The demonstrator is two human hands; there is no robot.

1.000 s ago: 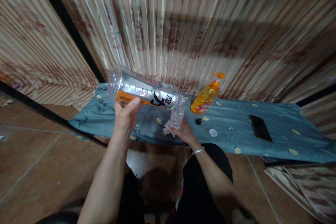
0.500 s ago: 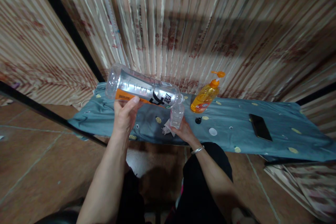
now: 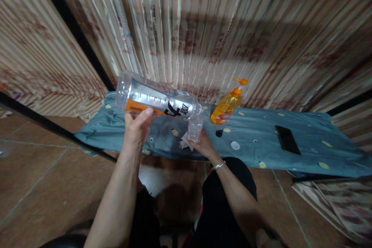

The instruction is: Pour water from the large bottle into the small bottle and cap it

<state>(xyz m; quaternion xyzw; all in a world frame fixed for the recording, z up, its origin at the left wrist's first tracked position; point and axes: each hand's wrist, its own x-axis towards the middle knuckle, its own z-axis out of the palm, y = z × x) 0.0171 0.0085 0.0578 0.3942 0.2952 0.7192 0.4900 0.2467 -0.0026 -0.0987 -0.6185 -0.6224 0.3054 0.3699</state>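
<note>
My left hand (image 3: 138, 126) is closed around a large clear plastic bottle (image 3: 154, 97) with a silver and orange label. The bottle lies tilted nearly level, its neck pointing right and slightly down. Under that neck, a small clear bottle (image 3: 194, 128) stands roughly upright in my right hand (image 3: 205, 145), whose fingers are partly hidden behind it. The two mouths meet or nearly meet; I cannot tell whether they touch. Beside the small bottle a crumpled pale tissue or cloth (image 3: 185, 141) shows. Whether liquid is running between the bottles is not visible.
An orange pump bottle (image 3: 227, 107) stands on the teal patterned cloth (image 3: 250, 147). Near it are a small black object (image 3: 219, 133) and a white disc (image 3: 235, 145). A dark phone (image 3: 287, 140) lies farther right. Black poles (image 3: 72, 31) and striped curtains (image 3: 186, 15) border the surface.
The large bottle's base has shifted very slightly left with my left hand. Both hands keep their hold, and the rest looks nearly the same.
</note>
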